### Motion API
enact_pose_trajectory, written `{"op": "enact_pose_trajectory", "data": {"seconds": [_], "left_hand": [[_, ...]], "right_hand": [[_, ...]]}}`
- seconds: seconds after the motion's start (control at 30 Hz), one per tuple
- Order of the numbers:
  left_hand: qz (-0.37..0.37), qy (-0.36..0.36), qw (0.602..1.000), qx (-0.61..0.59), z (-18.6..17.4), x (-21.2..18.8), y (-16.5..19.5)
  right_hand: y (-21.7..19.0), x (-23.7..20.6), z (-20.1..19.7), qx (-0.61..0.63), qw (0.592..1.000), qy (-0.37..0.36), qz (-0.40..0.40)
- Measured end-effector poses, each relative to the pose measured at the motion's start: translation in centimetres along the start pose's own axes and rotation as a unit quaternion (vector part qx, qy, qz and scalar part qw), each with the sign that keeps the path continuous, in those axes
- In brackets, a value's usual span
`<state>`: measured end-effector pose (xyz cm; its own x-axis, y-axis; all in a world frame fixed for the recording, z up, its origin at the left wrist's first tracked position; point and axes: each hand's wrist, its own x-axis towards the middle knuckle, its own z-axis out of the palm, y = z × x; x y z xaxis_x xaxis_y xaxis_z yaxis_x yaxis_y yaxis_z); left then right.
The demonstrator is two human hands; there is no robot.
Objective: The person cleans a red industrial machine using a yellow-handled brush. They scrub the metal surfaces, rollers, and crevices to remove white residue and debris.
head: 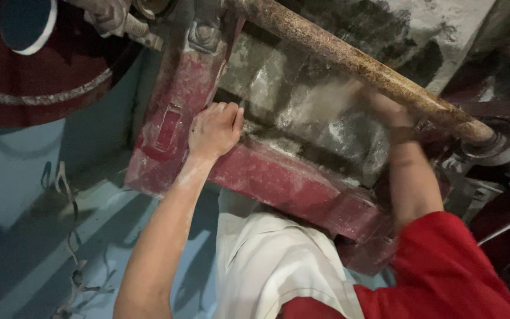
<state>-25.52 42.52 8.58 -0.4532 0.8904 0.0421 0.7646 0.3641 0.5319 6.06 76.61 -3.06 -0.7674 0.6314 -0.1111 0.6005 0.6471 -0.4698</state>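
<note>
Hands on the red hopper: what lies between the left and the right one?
Head view: between the left hand and the blurred right hand lies the flour-caked trough of the red hopper.

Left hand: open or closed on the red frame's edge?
Closed: the left hand has its fingers curled over the red frame edge.

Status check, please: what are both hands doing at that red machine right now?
Left hand fisted on the red trough's rim. Right hand blurred inside, under the rusty bar. Grip unclear.
</note>
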Motion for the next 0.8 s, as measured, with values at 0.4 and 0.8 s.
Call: {"op": "enact_pose_trajectory", "data": {"seconds": [0.4,0.8], "left_hand": [[-0.017,-0.013,1.0,0.003,-0.3,0.3,0.2],[-0.017,-0.002,1.0,-0.007,0.1,0.1,-0.3]], "right_hand": [[-3.1,2.8,1.7,0.017,0.997,-0.047,-0.051],[-13.7,2.0,8.1,0.059,0.94,-0.22,-0.254]]}}
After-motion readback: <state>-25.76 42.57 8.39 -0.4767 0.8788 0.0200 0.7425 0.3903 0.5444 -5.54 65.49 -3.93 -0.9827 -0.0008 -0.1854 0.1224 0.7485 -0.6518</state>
